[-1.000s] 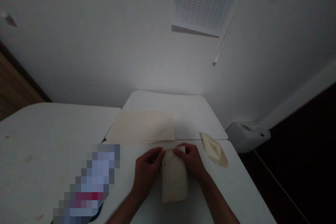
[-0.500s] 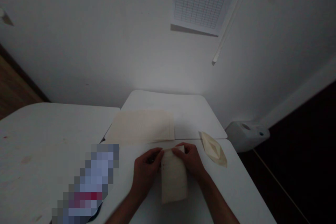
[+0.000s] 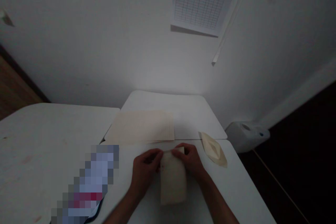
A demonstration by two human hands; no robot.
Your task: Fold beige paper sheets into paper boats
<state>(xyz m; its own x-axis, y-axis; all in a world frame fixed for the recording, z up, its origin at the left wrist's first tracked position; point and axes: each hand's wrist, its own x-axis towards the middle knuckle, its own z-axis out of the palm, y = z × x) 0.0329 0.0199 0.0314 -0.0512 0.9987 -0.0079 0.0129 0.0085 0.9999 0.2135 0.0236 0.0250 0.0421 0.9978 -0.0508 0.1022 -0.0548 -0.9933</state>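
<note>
Both hands pinch the far edge of a folded piece of cream paper [image 3: 173,182], which reaches down toward me over the white table. My left hand [image 3: 147,164] is closed at its far left corner, thumb and forefinger together. My right hand [image 3: 191,161] grips the same edge near the right corner, thumb lying on top. Small dark marks show on the paper near my left fingers. To the right of my hands lies a folded paper boat [image 3: 214,149]. Beyond them is a stack of pale paper sheets [image 3: 141,126].
A blurred-out, phone-like object [image 3: 91,178] lies at the left on the table [image 3: 236,189]. Another white table [image 3: 47,140] adjoins on the left. A white plastic container [image 3: 246,134] stands past the right edge. A printed chart [image 3: 201,1] hangs on the wall.
The folded paper's near end has shifted very slightly left. Both hands keep their grip on its far edge, almost in the same place.
</note>
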